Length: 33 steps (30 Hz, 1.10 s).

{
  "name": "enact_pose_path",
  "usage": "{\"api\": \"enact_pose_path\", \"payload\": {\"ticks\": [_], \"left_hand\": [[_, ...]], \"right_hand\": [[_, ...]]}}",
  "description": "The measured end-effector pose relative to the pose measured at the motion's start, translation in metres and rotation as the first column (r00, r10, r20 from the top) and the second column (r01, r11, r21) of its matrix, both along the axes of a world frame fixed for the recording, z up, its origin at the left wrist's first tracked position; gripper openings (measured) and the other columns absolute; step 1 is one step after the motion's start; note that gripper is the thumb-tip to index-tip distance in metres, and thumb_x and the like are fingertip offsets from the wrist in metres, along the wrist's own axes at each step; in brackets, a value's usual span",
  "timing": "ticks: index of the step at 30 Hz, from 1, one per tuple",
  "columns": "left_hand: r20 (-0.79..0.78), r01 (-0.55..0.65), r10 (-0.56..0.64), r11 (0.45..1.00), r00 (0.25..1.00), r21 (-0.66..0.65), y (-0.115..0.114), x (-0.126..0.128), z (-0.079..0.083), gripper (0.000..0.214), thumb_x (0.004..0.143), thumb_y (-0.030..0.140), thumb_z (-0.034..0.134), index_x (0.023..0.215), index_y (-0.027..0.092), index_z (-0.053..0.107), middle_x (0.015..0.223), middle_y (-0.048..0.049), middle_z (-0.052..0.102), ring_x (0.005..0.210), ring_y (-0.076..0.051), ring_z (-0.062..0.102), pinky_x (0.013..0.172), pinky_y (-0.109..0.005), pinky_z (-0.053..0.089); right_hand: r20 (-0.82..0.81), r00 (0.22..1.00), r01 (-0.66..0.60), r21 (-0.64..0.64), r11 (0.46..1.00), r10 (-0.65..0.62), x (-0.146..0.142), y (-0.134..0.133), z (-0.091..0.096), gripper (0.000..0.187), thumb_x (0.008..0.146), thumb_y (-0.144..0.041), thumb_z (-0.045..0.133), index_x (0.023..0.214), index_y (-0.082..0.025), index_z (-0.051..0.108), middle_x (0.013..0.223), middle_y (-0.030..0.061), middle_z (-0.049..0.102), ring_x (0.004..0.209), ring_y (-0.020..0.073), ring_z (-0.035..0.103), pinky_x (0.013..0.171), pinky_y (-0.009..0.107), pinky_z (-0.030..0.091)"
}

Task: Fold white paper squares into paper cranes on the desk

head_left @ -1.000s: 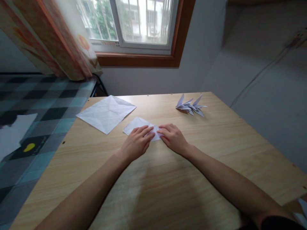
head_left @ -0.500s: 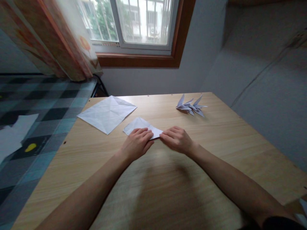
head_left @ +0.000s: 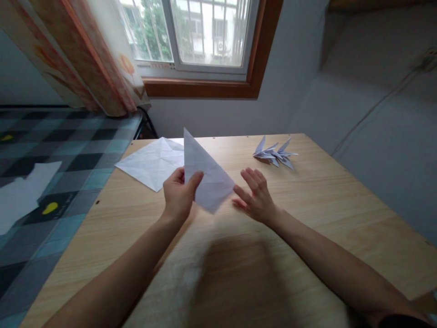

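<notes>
My left hand (head_left: 180, 191) pinches a folded sheet of white paper (head_left: 205, 175) between the thumb in front and the fingers behind, holding it tilted up above the table. One sharp corner of the paper points upward, and its lower edge is blurred. Close to the paper's right corner is my right hand (head_left: 254, 196), its fingers spread and gripping nothing; I cannot tell whether a fingertip touches that corner. Behind the held paper, a creased white sheet (head_left: 150, 164) lies flat on the table and is partly covered from view. Folded paper cranes (head_left: 275, 154) rest at the back right.
The light wooden table (head_left: 324, 218) carries all these papers. To the left, a checkered cloth surface (head_left: 85, 157) holds loose white paper (head_left: 22, 196). A curtain (head_left: 92, 59) hangs beside the window (head_left: 208, 34) beyond the table.
The folded paper has been lifted off the table and turned up in my left hand. My right hand has let go of its edge and opened its fingers.
</notes>
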<state>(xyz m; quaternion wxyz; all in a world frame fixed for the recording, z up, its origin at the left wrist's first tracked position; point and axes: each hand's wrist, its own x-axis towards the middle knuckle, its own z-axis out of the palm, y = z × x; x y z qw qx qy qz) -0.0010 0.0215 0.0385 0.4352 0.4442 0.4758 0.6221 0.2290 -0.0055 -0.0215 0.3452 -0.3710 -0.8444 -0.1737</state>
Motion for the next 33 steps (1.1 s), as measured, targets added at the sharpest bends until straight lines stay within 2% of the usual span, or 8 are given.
{"api": "enact_pose_path", "payload": {"ticks": [5, 13, 15, 17, 21, 26, 30, 33], "left_hand": [[0.132, 0.006, 0.003, 0.998, 0.991, -0.067, -0.004, 0.009, -0.014, 0.045, 0.058, 0.039, 0.083, 0.090, 0.016, 0.060, 0.081, -0.0018, 0.072, 0.069, -0.016, 0.067, 0.066, -0.029, 0.055], [-0.252, 0.093, -0.116, 0.991, 0.961, -0.100, -0.003, 0.003, -0.038, 0.048, 0.071, 0.038, 0.074, 0.111, 0.013, 0.064, 0.078, -0.0058, 0.073, 0.062, -0.020, 0.067, 0.057, -0.031, 0.053], [-0.533, 0.091, -0.104, 0.995, 0.839, -0.051, 0.000, -0.004, -0.040, 0.047, 0.079, 0.037, 0.066, 0.119, 0.013, 0.064, 0.076, -0.0066, 0.072, 0.066, -0.023, 0.067, 0.063, -0.035, 0.054], [-0.806, 0.056, 0.041, 0.994, 0.590, 0.091, 0.003, -0.010, -0.042, 0.048, 0.084, 0.033, 0.060, 0.126, 0.012, 0.061, 0.084, -0.0114, 0.072, 0.082, -0.029, 0.067, 0.077, -0.044, 0.054], [-0.945, 0.190, 0.248, 0.938, 0.212, 0.289, 0.005, -0.019, -0.044, 0.058, 0.087, 0.027, 0.058, 0.142, 0.016, 0.049, 0.138, -0.0209, 0.058, 0.127, -0.038, 0.051, 0.099, -0.054, 0.045], [-0.995, 0.548, 0.059, 0.831, 0.078, 0.093, 0.005, -0.019, -0.048, 0.039, 0.099, 0.029, 0.041, 0.133, 0.025, 0.061, 0.146, -0.0105, 0.056, 0.135, -0.031, 0.049, 0.111, -0.052, 0.039], [-0.998, 0.559, -0.061, 0.829, 0.028, -0.035, 0.004, -0.018, -0.047, 0.044, 0.103, 0.037, 0.033, 0.137, 0.024, 0.058, 0.149, -0.0094, 0.054, 0.139, -0.030, 0.046, 0.113, -0.055, 0.036], [-0.995, 0.544, -0.096, 0.837, 0.036, -0.061, 0.002, -0.017, -0.044, 0.047, 0.104, 0.039, 0.028, 0.137, 0.023, 0.058, 0.149, -0.0088, 0.054, 0.140, -0.030, 0.046, 0.114, -0.055, 0.034]], "right_hand": [[0.102, 0.990, -0.101, 0.048, 0.994, 0.096, -0.013, -0.012, 0.011, 0.045, 0.095, -0.025, 0.059, 0.137, -0.039, 0.051, 0.143, 0.0046, 0.058, 0.140, 0.0285, 0.045, 0.116, 0.058, 0.030], [0.194, 0.948, -0.243, -0.066, 0.968, 0.252, -0.019, -0.015, 0.017, 0.022, 0.097, -0.015, 0.050, 0.107, -0.022, 0.068, 0.100, 0.0063, 0.075, 0.102, 0.0217, 0.062, 0.104, 0.046, 0.039], [0.207, 0.943, -0.235, -0.135, 0.963, 0.259, -0.016, -0.010, 0.016, 0.021, 0.096, -0.014, 0.048, 0.100, -0.021, 0.068, 0.090, 0.0057, 0.074, 0.093, 0.0203, 0.061, 0.097, 0.042, 0.042], [0.223, 0.938, -0.220, -0.201, 0.954, 0.264, -0.011, -0.006, 0.013, 0.018, 0.095, -0.015, 0.050, 0.093, -0.020, 0.067, 0.086, 0.0063, 0.072, 0.087, 0.0203, 0.059, 0.088, 0.039, 0.043], [0.235, 0.939, -0.182, -0.285, 0.941, 0.252, -0.001, -0.002, 0.011, 0.011, 0.088, -0.019, 0.055, 0.086, -0.017, 0.066, 0.087, 0.0091, 0.070, 0.084, 0.0220, 0.058, 0.081, 0.038, 0.042], [0.074, 0.983, -0.125, -0.384, 0.915, 0.166, 0.001, -0.004, 0.012, 0.011, 0.084, -0.022, 0.058, 0.078, -0.018, 0.065, 0.083, 0.0086, 0.069, 0.079, 0.0212, 0.059, 0.077, 0.034, 0.044], [-0.128, 0.992, -0.053, -0.484, 0.873, -0.011, -0.003, -0.003, 0.010, 0.012, 0.087, -0.024, 0.058, 0.080, -0.018, 0.065, 0.081, 0.0068, 0.069, 0.075, 0.0195, 0.061, 0.070, 0.030, 0.047], [-0.199, 0.975, -0.012, -0.505, 0.863, -0.103, -0.005, -0.001, 0.008, 0.026, 0.085, -0.023, 0.065, 0.110, -0.017, 0.065, 0.097, 0.0085, 0.072, 0.084, 0.0218, 0.065, 0.079, 0.034, 0.051]]}}
